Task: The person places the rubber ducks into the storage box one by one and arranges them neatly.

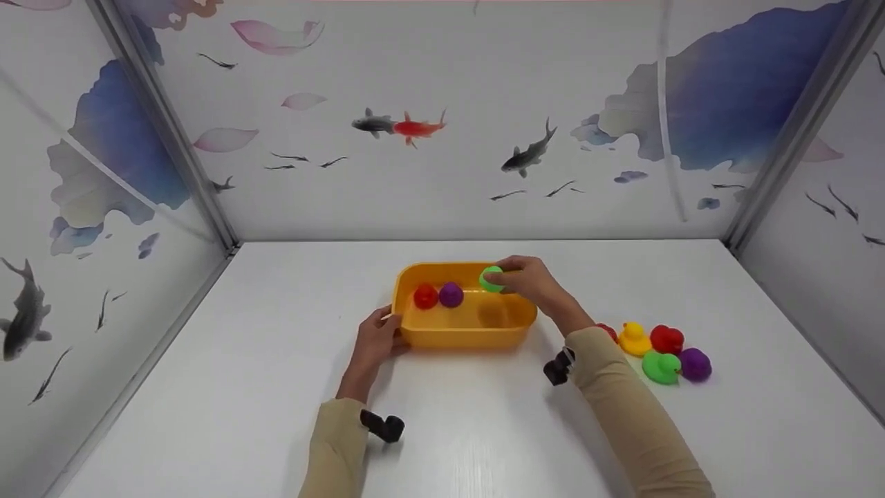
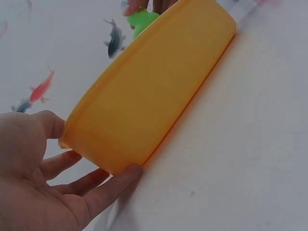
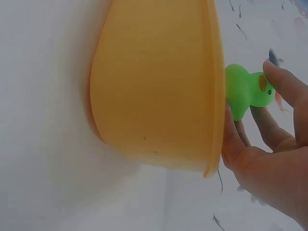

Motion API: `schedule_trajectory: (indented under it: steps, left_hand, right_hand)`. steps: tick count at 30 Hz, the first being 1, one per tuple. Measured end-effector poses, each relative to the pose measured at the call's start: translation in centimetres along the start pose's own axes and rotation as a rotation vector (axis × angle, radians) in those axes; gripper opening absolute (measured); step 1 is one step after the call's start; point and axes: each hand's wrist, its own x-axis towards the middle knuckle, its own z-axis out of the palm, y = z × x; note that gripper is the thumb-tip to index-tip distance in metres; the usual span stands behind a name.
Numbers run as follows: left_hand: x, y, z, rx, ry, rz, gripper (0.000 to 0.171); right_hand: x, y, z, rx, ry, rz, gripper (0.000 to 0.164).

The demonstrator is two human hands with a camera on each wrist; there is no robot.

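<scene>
Toward one o'clock over the yellow tub (image 1: 463, 339), right hand (image 1: 531, 278) pinching green duck (image 3: 238, 89), at eight o'clock, left hand (image 1: 376, 339) gripping its end

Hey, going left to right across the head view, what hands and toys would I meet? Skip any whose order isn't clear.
Left hand, red toy in the tub, purple toy beside it, green duck, right hand, partly hidden red toy, yellow duck, far-right purple toy.
</scene>
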Motion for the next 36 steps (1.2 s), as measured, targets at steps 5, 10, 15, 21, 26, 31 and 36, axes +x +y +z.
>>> schedule_trajectory:
  steps: [5, 10, 15, 21, 26, 31, 36]
  left_hand:
    - [0.0, -0.2, 0.0, -0.017, -0.008, 0.02, 0.05]
    - [0.1, -0.2, 0.0, -0.01, -0.005, 0.016, 0.05]
    - [0.1, -0.2, 0.0, -0.005, -0.004, 0.012, 0.049]
    - [0.1, -0.1, 0.0, -0.01, -0.006, 0.005, 0.049]
    - [0.2, -0.2, 0.0, -0.01, -0.007, 0.005, 0.05]
    - [0.2, -0.2, -0.2, -0.011, -0.009, 0.008, 0.049]
    - [0.2, -0.2, -0.2, -0.009, -0.008, 0.001, 0.049]
  right_hand:
    - [0.6, 0.0, 0.8, 0.042, -0.023, -0.019, 0.046]
    - [1.2, -0.1, 1.4, 0.037, 0.016, 0.06, 0.052]
    - [1.7, -0.2, 2.2, 0.032, 0.052, 0.137, 0.053]
    - [1.9, 0.1, 3.3, 0.05, 0.078, 0.152, 0.053]
    - [2.3, 0.5, 3.8, 0.072, 0.103, 0.16, 0.046]
    - [2.7, 0.6, 3.9, 0.071, 0.116, 0.16, 0.044]
    - [2.8, 0.7, 4.0, 0.081, 0.132, 0.2, 0.045]
